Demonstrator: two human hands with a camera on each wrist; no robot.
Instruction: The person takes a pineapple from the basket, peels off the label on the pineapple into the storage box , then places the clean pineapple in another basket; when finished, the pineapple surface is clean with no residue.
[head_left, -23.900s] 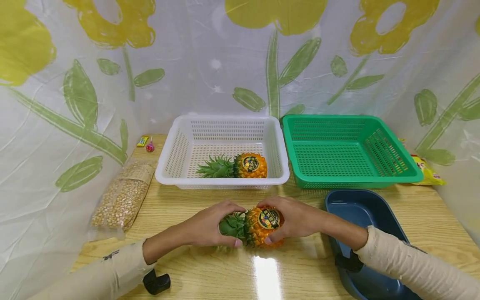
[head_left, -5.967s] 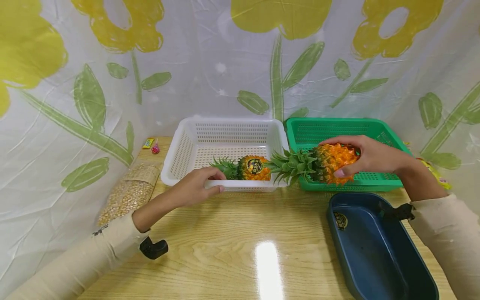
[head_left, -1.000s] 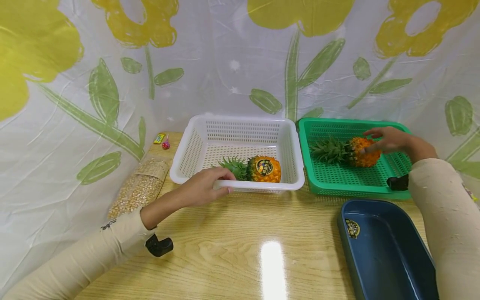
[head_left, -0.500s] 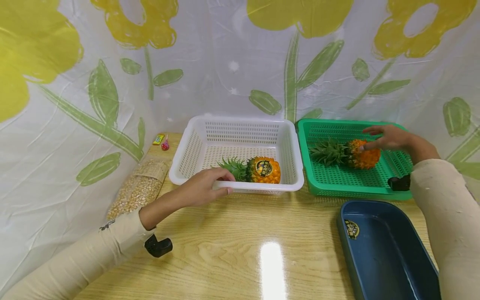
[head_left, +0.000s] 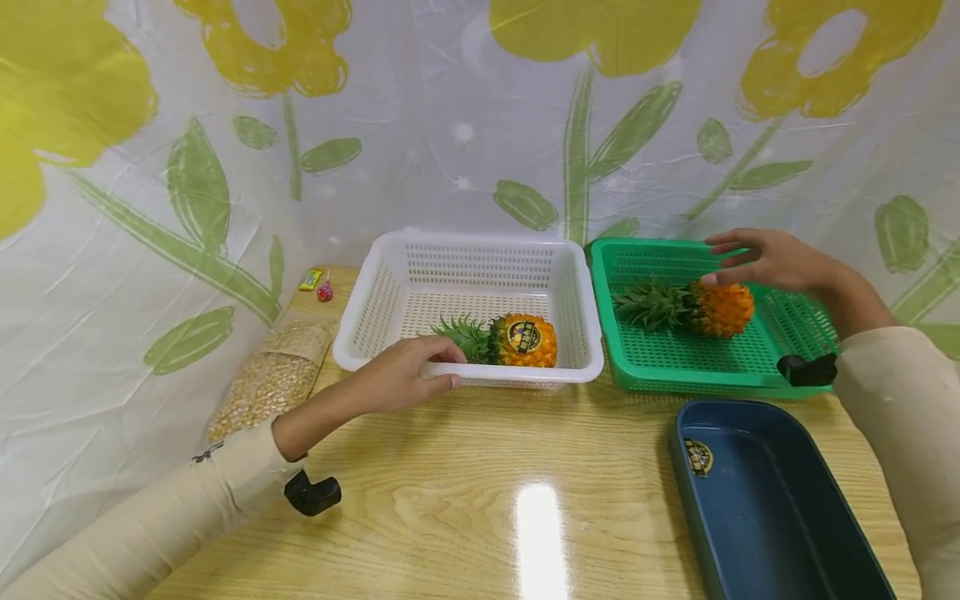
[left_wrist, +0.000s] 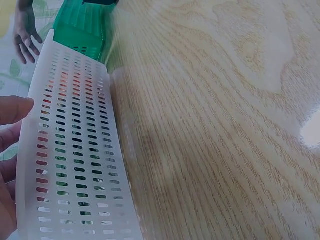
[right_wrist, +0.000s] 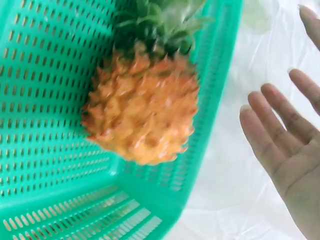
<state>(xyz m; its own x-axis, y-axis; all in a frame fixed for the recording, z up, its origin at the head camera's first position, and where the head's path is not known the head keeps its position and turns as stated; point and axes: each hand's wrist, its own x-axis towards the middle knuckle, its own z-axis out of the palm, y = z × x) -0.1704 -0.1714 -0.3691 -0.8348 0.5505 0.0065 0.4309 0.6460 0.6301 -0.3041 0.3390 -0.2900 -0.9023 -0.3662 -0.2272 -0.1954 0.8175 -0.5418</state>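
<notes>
My left hand (head_left: 405,375) grips the front rim of a white plastic basket (head_left: 352,333), thumb outside and fingers over the edge; the left wrist view shows the basket's slotted wall (left_wrist: 75,140) beside that hand. Inside the white basket lies a pineapple (head_left: 536,346) with a black-and-gold label, its green crown to the left. A second pineapple (head_left: 723,315) lies on its side in the green basket (head_left: 675,379). Over this one hovers my right hand (head_left: 780,262), fingers spread and holding nothing. The right wrist view shows the fruit (right_wrist: 145,107) apart from the right palm (right_wrist: 295,155).
A dark blue basin (head_left: 780,500) stands at the front right, a round sticker (head_left: 699,457) on its inner wall. At the left are a bag of corn kernels (head_left: 273,379), a yellow candy packet (head_left: 311,279) and a lollipop (head_left: 325,292). A flowered curtain (head_left: 420,125) hangs behind.
Earlier, both hands held a pineapple on the table; later the right hand carried it over the green basket. Now it lies inside, released, and the right hand has lifted away. The left hand keeps the rim.
</notes>
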